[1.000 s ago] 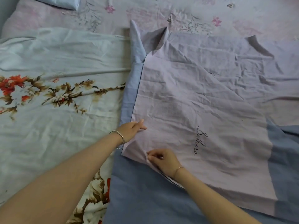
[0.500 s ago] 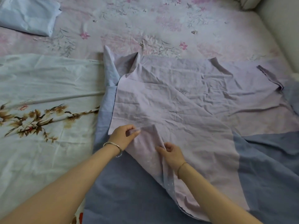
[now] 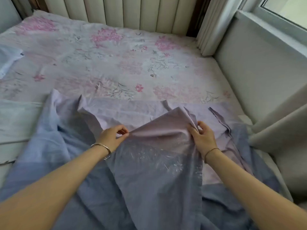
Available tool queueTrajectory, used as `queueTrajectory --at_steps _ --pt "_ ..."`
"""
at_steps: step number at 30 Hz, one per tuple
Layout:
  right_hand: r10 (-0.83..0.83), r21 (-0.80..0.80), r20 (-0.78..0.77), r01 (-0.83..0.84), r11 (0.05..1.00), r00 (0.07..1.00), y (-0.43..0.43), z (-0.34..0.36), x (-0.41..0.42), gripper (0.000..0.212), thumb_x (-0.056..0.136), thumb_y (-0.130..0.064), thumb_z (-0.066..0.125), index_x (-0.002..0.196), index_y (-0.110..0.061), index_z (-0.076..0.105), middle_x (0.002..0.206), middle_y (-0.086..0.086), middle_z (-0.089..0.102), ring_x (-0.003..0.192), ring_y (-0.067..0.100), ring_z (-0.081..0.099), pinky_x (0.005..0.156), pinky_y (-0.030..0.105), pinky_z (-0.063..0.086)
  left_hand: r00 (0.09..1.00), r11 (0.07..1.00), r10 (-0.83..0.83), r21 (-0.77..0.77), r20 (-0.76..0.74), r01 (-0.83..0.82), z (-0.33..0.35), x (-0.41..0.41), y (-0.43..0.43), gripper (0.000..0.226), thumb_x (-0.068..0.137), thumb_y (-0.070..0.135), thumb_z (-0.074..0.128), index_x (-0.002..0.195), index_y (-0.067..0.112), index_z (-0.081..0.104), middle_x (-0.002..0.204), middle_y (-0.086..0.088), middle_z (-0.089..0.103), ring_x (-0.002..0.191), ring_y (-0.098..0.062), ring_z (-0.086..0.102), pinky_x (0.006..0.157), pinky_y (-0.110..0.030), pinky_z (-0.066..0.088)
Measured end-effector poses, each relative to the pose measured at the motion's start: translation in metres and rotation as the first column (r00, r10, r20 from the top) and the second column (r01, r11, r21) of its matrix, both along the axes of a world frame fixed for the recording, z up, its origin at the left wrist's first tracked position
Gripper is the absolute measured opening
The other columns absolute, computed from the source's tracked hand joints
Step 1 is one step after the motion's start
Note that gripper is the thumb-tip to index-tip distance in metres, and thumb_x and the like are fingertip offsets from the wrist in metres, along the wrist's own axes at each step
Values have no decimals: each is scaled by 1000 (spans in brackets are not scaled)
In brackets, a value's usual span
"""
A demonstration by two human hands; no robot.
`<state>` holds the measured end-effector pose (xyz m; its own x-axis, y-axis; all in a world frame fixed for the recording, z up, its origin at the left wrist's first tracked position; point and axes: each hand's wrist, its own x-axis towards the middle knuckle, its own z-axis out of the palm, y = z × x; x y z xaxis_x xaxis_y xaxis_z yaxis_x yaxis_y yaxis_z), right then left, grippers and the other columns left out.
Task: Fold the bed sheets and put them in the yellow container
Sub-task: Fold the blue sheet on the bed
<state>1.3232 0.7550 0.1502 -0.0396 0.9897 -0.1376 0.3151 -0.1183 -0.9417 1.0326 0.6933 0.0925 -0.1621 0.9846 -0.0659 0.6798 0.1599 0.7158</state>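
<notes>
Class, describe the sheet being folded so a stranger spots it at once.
Find the bed's pink-flowered cover. On its near end lies the sheet, pinched by the left hand and right hand. Unlike the pale sheet beside it, it is lilac and blue.

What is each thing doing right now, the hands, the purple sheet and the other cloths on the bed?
purple sheet: lifted up, crumpled, not yet folded.
left hand: pinching the purple sheet's edge.
right hand: gripping a bunched fold of it.
flowery bed cover: spread flat.
pale sheet: lying flat at the left.
light blue cloth: at the left edge, partly cut off.
</notes>
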Motion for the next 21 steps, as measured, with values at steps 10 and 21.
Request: queueTrajectory --at_steps 10,21 --pt "-94 200 38 85 976 995 152 35 159 18 88 -13 62 79 2 55 66 9 46 64 18 36 60 33 32 972 934 177 339 -157 -115 71 160 162 6 90 18 59 83 19 62 83 -1 67 78 -20 53 69 -33 45" --pt "-96 -5 332 103 995 938 235 -94 206 15 86 -8 64 99 -1 59 82 10 53 63 19 44 44 14 35 964 958 -172 -261 -203 116 -100 274 219 80 84 70 21 150 29 -2 159 0 2 144 -23 15 115 -38 20"
